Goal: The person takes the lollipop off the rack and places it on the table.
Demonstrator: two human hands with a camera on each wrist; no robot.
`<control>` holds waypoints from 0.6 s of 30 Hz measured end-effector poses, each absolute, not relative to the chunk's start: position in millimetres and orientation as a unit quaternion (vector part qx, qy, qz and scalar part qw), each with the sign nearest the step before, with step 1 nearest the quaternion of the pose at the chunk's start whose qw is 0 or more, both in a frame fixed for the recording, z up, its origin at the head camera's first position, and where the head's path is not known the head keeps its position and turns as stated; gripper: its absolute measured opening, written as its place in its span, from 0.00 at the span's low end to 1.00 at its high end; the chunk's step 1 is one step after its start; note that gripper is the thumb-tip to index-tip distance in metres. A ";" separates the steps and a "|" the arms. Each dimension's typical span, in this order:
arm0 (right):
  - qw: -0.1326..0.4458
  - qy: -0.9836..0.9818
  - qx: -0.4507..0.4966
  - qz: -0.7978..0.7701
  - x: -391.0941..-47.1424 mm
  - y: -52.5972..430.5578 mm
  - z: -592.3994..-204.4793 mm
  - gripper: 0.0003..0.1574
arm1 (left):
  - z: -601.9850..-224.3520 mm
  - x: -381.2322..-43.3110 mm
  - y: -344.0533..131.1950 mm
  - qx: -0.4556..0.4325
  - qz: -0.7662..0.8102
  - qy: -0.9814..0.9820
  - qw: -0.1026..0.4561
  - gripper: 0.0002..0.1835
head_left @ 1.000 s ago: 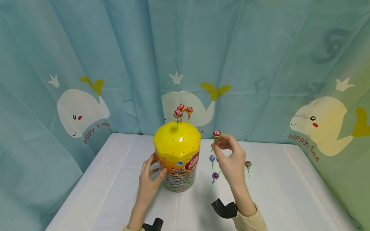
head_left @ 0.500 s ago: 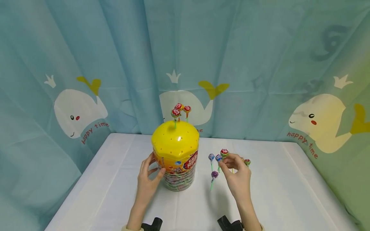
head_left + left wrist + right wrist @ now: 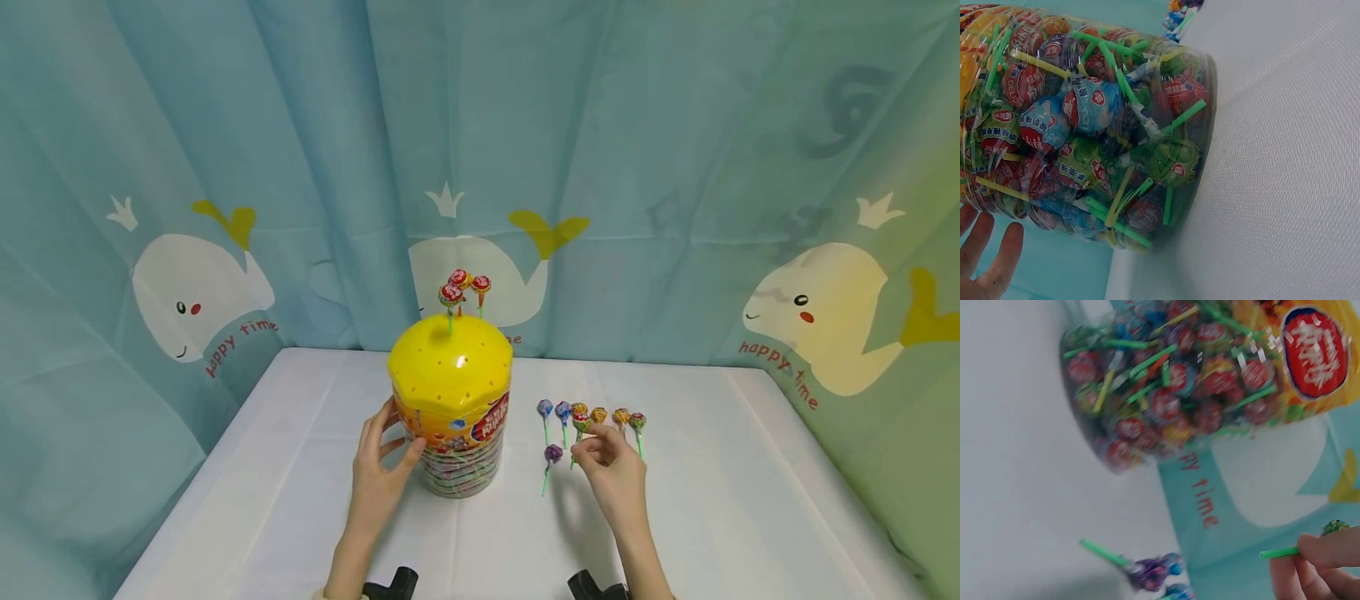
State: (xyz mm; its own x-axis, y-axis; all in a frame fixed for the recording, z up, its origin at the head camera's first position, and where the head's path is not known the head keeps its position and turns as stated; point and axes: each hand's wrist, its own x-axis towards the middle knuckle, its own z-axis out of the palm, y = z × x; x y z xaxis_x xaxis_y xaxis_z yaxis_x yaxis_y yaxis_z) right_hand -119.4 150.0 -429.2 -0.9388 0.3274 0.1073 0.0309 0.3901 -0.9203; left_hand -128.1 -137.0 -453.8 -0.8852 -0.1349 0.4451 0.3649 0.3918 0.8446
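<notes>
A pale blue-green fabric curtain with white whale prints (image 3: 637,125) hangs at twelve o'clock, behind the broad white-covered counter (image 3: 712,508). Upright on the counter, just left of centre in the head view, stands the tall clear plastic jar with an orange-yellow label (image 3: 462,477), packed with wrapped lollipops and their green and yellow sticks. On it sits the yellow domed plastic lid with a wavy rim and small holes (image 3: 450,375).

At the jar's eight o'clock, the left hand (image 3: 382,477) is part open, thumb on the front and spread fingers round the side, holding the jar. Well apart from it, at the jar's three o'clock, the right hand (image 3: 617,475) is nearly closed, thumb and fingertips pinching the stick of a green-and-red wrapped round lollipop (image 3: 581,422).

Between two and three o'clock from the jar, two blue-wrapped lollipops (image 3: 563,410), three orange-wrapped lollipops (image 3: 597,414) and a red-and-green lollipop (image 3: 637,421) lie in a row; nearer the person is a purple-wrapped lollipop (image 3: 553,453). Three red-topped lollipops (image 3: 452,293) stand in the lid, towards its twelve o'clock.
</notes>
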 end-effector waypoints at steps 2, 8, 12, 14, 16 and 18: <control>0.126 -0.823 -0.112 0.543 -121.9 153.1 -436.1 0.19 | -454.6 -128.1 -137.1 -0.074 -0.547 -0.802 0.229 0.40; 0.089 -0.834 -0.124 0.531 -129.2 160.7 -455.3 0.19 | -457.1 -129.3 -137.8 -0.077 -0.545 -0.801 0.234 0.38; 0.063 -0.840 -0.130 0.523 -131.1 164.5 -464.4 0.20 | -457.0 -129.4 -137.6 -0.074 -0.545 -0.802 0.233 0.38; 0.053 -0.844 -0.133 0.516 -131.4 165.9 -468.1 0.20 | -457.0 -129.5 -137.6 -0.071 -0.545 -0.803 0.231 0.38; 0.045 -0.849 -0.136 0.508 -131.3 166.8 -471.7 0.20 | -456.8 -129.4 -137.7 -0.072 -0.543 -0.804 0.231 0.38; 0.039 -0.854 -0.135 0.501 -131.3 167.3 -475.1 0.19 | -456.5 -129.2 -137.7 -0.072 -0.544 -0.804 0.230 0.39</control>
